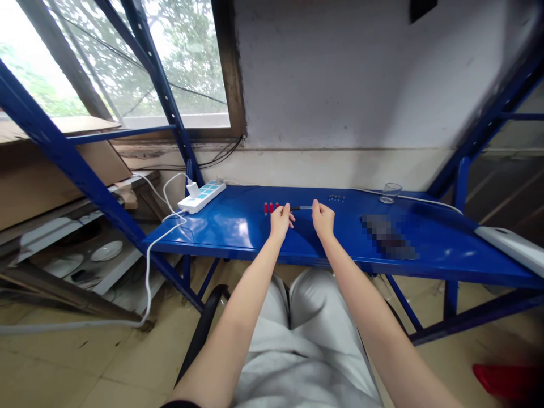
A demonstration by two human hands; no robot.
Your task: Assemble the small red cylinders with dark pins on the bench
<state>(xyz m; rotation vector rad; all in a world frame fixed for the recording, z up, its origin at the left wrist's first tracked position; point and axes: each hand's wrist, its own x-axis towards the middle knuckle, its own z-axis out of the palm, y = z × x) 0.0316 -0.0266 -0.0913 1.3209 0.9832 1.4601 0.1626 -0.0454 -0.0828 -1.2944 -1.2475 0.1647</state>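
Pale grey trousers (314,294) lie nearest, below the blue worktop (229,204). Both forearms (238,317) point toward twelve o'clock, converging; the left hand (280,221) and right hand (323,220) pinch opposite ends of a slender black-and-clear rod (304,207), red cylinders (271,207) at its nine o'clock. Light fingertip pressure, ends kept in line, should avoid bending it.

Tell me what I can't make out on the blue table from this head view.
All in the head view:
- Pen-like rod: its ends are hidden by the fingers of the left hand and right hand.
- Rightmost red cylinder: lower part hidden by the left hand.
- Small pieces: too small to identify.
- Dark item: pixelated.
- White object: cut off by the right edge.
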